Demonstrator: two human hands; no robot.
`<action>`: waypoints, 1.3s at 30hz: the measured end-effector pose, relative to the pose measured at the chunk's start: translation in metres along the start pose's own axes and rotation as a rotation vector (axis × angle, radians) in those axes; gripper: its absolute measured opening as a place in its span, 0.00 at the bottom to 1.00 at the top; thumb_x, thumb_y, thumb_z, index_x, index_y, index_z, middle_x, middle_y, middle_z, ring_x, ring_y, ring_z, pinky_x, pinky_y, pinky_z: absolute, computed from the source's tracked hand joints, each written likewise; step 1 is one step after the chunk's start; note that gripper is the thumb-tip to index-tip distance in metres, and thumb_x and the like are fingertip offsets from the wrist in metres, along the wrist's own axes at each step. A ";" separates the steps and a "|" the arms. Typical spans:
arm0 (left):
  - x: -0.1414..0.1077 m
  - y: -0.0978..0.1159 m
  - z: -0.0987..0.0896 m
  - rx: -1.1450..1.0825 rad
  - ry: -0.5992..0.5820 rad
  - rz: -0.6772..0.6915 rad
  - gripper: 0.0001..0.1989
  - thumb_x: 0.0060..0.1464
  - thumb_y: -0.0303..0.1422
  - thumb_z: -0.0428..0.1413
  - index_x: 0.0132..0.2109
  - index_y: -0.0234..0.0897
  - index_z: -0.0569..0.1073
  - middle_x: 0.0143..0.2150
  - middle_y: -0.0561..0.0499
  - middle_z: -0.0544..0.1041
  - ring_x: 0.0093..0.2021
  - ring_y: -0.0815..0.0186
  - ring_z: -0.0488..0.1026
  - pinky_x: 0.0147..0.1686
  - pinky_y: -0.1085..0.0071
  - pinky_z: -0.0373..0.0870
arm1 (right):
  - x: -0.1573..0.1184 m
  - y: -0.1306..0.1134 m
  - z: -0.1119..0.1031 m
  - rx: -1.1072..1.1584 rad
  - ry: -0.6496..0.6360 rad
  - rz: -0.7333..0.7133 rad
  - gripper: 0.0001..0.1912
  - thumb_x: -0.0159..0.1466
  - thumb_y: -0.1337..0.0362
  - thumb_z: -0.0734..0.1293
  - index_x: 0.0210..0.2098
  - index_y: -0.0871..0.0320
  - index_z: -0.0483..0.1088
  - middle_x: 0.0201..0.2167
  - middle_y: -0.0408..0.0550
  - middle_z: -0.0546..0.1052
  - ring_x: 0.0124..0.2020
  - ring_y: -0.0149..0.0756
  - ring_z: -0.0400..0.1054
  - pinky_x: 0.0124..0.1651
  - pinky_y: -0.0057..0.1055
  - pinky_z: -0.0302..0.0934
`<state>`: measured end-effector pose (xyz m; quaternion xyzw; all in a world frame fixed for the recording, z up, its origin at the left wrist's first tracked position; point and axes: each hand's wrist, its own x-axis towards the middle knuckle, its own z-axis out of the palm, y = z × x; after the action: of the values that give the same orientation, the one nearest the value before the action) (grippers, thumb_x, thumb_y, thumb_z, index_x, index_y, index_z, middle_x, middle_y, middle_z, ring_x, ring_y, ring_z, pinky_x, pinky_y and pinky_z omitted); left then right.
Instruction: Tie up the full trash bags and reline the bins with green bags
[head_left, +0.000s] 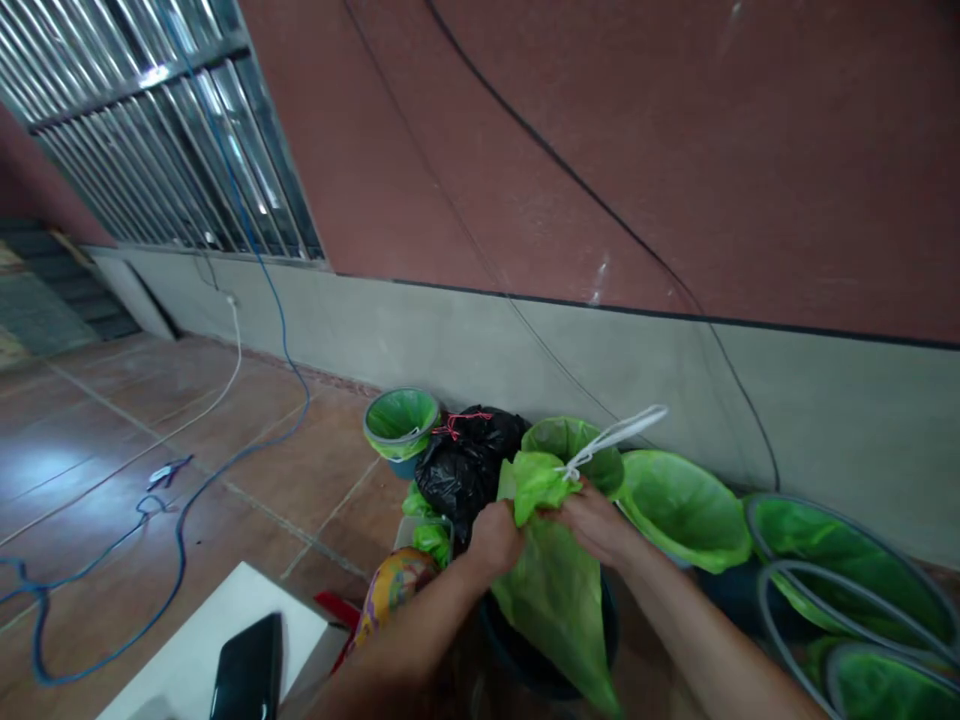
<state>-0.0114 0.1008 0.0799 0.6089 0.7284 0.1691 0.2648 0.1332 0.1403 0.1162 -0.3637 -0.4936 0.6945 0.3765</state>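
A green plastic bag (pixel 559 590) hangs over a dark bucket (pixel 501 640), its neck gathered and tied with white string (pixel 619 430). My left hand (pixel 495 540) is closed on the bag's left side, just below the knot. On the other side, my right hand (pixel 589 520) is also closed on the gathered plastic; its fingertips are partly hidden. Behind my hands stands a bin lined with green plastic (pixel 577 440). To the left of the bag sits a full black garbage bag (pixel 469 460) tied with red string.
Several green-lined bins (pixel 682 505) stand along the wall at right. A small lined bucket (pixel 403 415) is at left. In front, a white surface (pixel 217 620) bears a phone (pixel 249 665). A blue hose or cable (pixel 184 530) winds over the tiled floor.
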 end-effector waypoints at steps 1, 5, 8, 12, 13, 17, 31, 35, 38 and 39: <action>0.009 0.001 -0.013 0.049 0.030 0.015 0.14 0.56 0.32 0.51 0.44 0.33 0.77 0.44 0.40 0.80 0.46 0.56 0.76 0.47 0.66 0.70 | 0.011 -0.011 0.008 0.027 0.002 -0.018 0.12 0.48 0.59 0.72 0.30 0.58 0.73 0.33 0.47 0.79 0.36 0.37 0.71 0.39 0.34 0.66; 0.052 -0.001 -0.071 0.132 0.245 0.062 0.15 0.55 0.27 0.49 0.46 0.36 0.75 0.43 0.42 0.80 0.45 0.58 0.77 0.46 0.66 0.70 | 0.060 -0.047 0.031 0.102 0.022 -0.114 0.12 0.45 0.62 0.71 0.30 0.57 0.73 0.32 0.46 0.79 0.37 0.38 0.72 0.40 0.35 0.66; 0.095 -0.008 -0.102 0.160 0.383 0.090 0.16 0.52 0.23 0.48 0.46 0.35 0.75 0.44 0.42 0.79 0.46 0.58 0.76 0.47 0.67 0.69 | 0.099 -0.053 0.040 0.127 0.043 -0.192 0.12 0.45 0.63 0.70 0.31 0.57 0.72 0.32 0.45 0.79 0.37 0.37 0.72 0.41 0.37 0.66; 0.160 -0.031 -0.101 0.080 0.337 0.157 0.19 0.51 0.22 0.48 0.50 0.34 0.73 0.48 0.42 0.77 0.51 0.59 0.74 0.52 0.67 0.67 | 0.155 -0.025 0.039 0.047 0.184 -0.248 0.15 0.47 0.60 0.68 0.35 0.56 0.70 0.34 0.45 0.79 0.39 0.39 0.73 0.42 0.38 0.66; 0.174 -0.041 -0.094 0.051 0.284 0.171 0.21 0.51 0.23 0.50 0.53 0.34 0.71 0.52 0.42 0.76 0.54 0.60 0.72 0.54 0.67 0.66 | 0.167 -0.011 0.036 -0.022 0.225 -0.226 0.16 0.48 0.59 0.68 0.37 0.55 0.70 0.37 0.46 0.79 0.41 0.40 0.72 0.43 0.39 0.66; 0.204 -0.091 -0.058 0.050 0.135 0.050 0.43 0.45 0.28 0.60 0.67 0.31 0.53 0.68 0.36 0.56 0.68 0.54 0.54 0.62 0.60 0.57 | 0.202 0.053 0.019 -0.620 0.397 0.004 0.32 0.47 0.66 0.70 0.52 0.59 0.65 0.48 0.57 0.74 0.49 0.48 0.69 0.50 0.43 0.63; 0.186 -0.175 0.030 0.219 -0.096 0.067 0.42 0.50 0.32 0.57 0.69 0.45 0.48 0.72 0.43 0.47 0.70 0.50 0.44 0.63 0.44 0.49 | 0.273 0.189 0.018 -1.428 0.168 0.154 0.31 0.67 0.60 0.56 0.67 0.57 0.48 0.66 0.64 0.51 0.64 0.51 0.52 0.59 0.43 0.53; 0.204 -0.191 0.048 0.214 -0.132 0.024 0.39 0.52 0.29 0.54 0.69 0.45 0.50 0.71 0.43 0.49 0.69 0.51 0.46 0.63 0.43 0.48 | 0.298 0.220 0.015 -1.444 0.163 0.216 0.31 0.67 0.62 0.55 0.68 0.56 0.47 0.67 0.64 0.49 0.62 0.54 0.53 0.57 0.47 0.55; 0.219 -0.205 0.063 0.202 -0.140 0.025 0.38 0.53 0.31 0.53 0.69 0.44 0.50 0.71 0.42 0.49 0.69 0.50 0.47 0.62 0.42 0.51 | 0.317 0.240 0.007 -1.472 0.096 0.200 0.31 0.66 0.64 0.55 0.68 0.59 0.48 0.66 0.65 0.52 0.62 0.54 0.54 0.57 0.49 0.54; 0.224 -0.210 0.069 0.199 -0.141 0.028 0.37 0.54 0.32 0.53 0.69 0.44 0.50 0.71 0.42 0.49 0.69 0.50 0.47 0.62 0.42 0.52 | 0.323 0.245 0.004 -1.487 0.045 0.183 0.31 0.65 0.65 0.56 0.67 0.62 0.51 0.65 0.66 0.55 0.61 0.53 0.54 0.58 0.48 0.53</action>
<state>-0.1642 0.2726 -0.1349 0.6525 0.7126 0.0566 0.2514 -0.0566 0.3667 -0.1612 -0.5759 -0.7928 0.1988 -0.0179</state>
